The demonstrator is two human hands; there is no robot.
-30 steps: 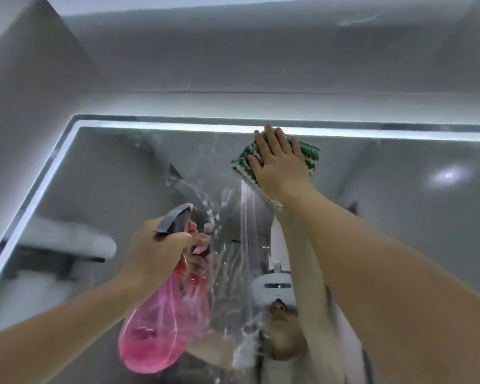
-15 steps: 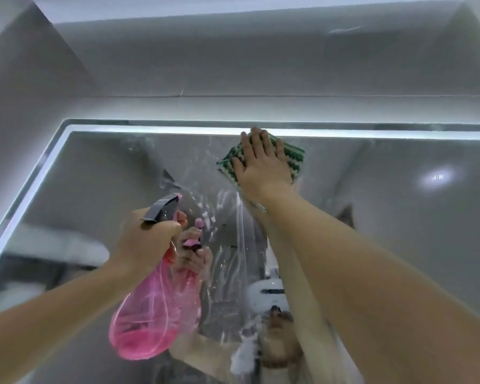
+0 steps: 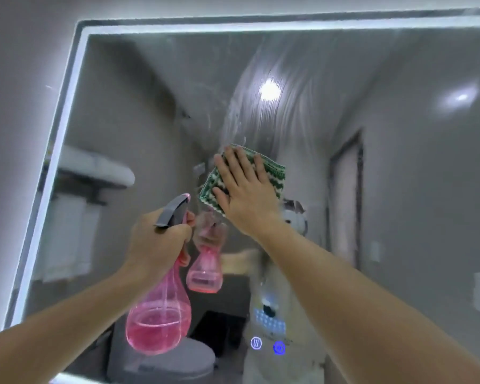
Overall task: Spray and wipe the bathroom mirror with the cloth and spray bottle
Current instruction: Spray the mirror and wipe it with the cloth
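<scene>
Mirror [image 3: 128, 112] filling nearly the whole view, lit strip along its left and top edges, glass wet and streaked in a broad band running down from the top edge toward the middle. Toward the left edge, reflected only: a towel rack with folded and hanging white towels [image 3: 75, 223], blurred. Lower left of the middle, left hand [image 3: 158, 242] wrapped round the neck of the spray bottle [image 3: 158, 320], fingers curled tight about it just under the grey trigger head [image 3: 173, 213], thumb side toward the camera; whether a finger rests on the trigger itself, cannot tell. Bottle pink and see-through, hanging below the fist, pink liquid pooled in its rounded bottom, nozzle pointing up and right toward the glass, apart from it. Just right of the nozzle, the bottle's own reflection. At the middle of the mirror, cloth [image 3: 272, 173], green and white, folded, flat against the glass under the right hand [image 3: 244, 189]. Fingers [image 3: 234, 164] straight and slightly spread, laid over the cloth's left part, palm pressing; green edge showing beyond the fingertips at the top and right, a corner showing below the thumb at the left. Near the bottom edge, two small glowing touch icons [image 3: 268, 345] in the glass.
</scene>
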